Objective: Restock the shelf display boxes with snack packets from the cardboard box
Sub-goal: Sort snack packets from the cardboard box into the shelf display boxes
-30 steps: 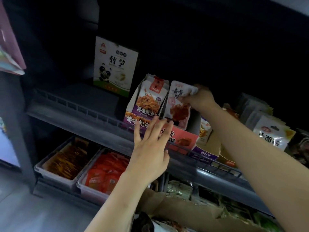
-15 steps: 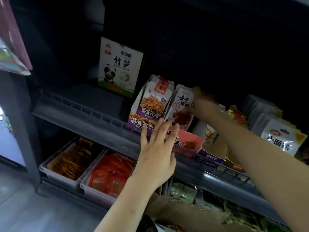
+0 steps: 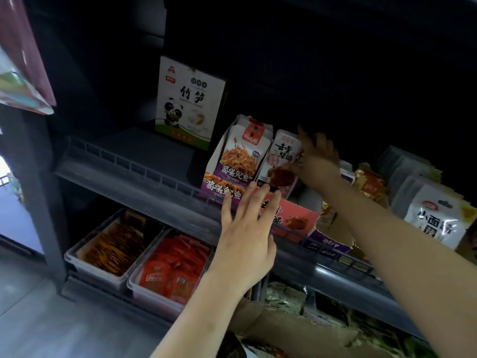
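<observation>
Fingers (image 3: pixel 313 148) on packet (image 3: pixel 280 161) in display box (image 3: pixel 296 218)

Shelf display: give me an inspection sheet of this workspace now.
Surface: grey shelf with a rail along its front; its left part bare.
Job's things: white pork packet upright in the red display box; purple display box holding packets; cardboard box below.
Clutter: panda box; two trays of sachets underneath.
Hands: right hand on the pork packet, grip unclear; left hand open, fingers spread, before the red display box.
Cables: nothing seen.
Surroundings: dim; more packets at right.
</observation>
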